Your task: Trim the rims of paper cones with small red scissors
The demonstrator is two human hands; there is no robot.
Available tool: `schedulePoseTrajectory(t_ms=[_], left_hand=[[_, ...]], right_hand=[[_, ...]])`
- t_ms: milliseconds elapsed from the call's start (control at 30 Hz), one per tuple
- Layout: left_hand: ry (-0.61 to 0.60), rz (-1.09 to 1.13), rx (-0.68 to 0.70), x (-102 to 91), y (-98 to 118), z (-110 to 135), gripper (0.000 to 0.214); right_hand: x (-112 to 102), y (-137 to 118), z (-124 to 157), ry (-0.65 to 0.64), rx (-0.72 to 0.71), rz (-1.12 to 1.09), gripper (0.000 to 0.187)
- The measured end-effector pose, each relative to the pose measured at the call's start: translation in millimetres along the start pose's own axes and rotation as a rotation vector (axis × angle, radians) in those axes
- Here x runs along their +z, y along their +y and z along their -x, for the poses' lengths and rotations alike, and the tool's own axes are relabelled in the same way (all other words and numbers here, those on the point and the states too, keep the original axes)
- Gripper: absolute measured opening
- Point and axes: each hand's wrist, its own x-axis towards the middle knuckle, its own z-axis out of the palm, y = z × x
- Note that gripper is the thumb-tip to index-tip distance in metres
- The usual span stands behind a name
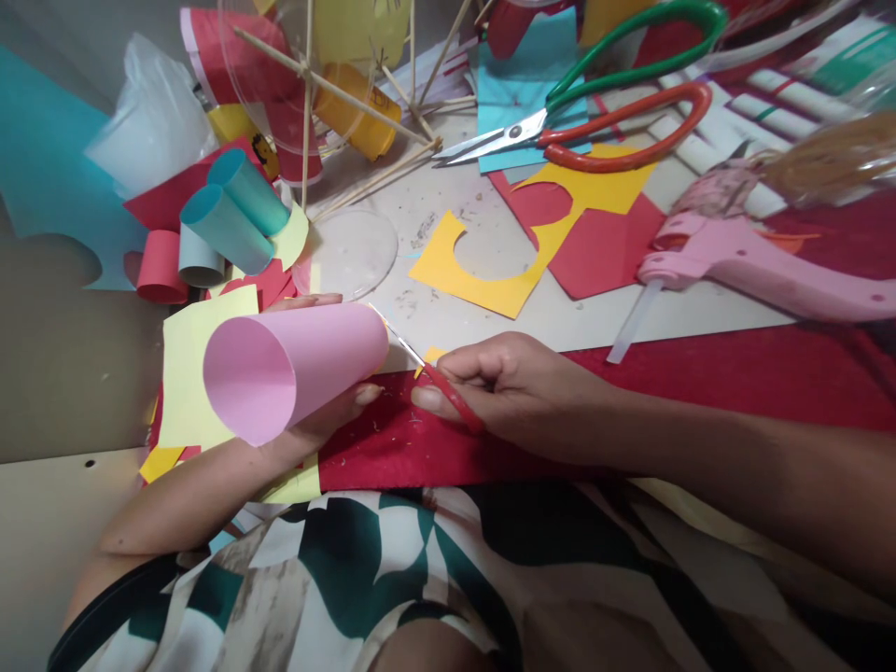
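A pink paper tube (336,355) lies tilted in my left hand (343,406), its wide open end facing left. The thumb shows below the tube and some fingers behind it; the rest of that hand is hidden. My right hand (490,383) is closed on small scissors with red handles (452,397). Their blades reach the tube's right end, where a thin yellow edge shows. Just beside the blades is a small yellow paper scrap (432,357). Pale yellow paper (192,373) lies under and to the left of the tube.
Large scissors with green and red handles (518,131) lie at the back. A pink glue gun (756,266) rests at right. Yellow paper with cut-out curves (500,289) and red paper (602,247) lie mid-table. Blue tubes (228,229) and a stick frame (308,112) stand at back left.
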Motion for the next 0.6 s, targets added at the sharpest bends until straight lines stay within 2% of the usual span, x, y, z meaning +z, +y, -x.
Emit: schedulePoseTrajectory(t_ms=[167, 400, 600], left_hand=[[-0.074, 0.01, -0.03, -2.1, 0.1, 3.6, 0.046], [-0.062, 0.073, -0.059, 3.3, -1.6, -5.7, 0.066], [-0.062, 0.066, -0.072, 0.4, -6.5, 2.1, 0.056]], right_hand=[[2.8, -1.8, -0.1, 0.037, -0.017, -0.013, 0.059], [3.7, 1.7, -1.2, 0.052, -0.076, 0.001, 0.06], [4.4, 3.6, -1.2, 0.009, -0.063, -0.028, 0.059]])
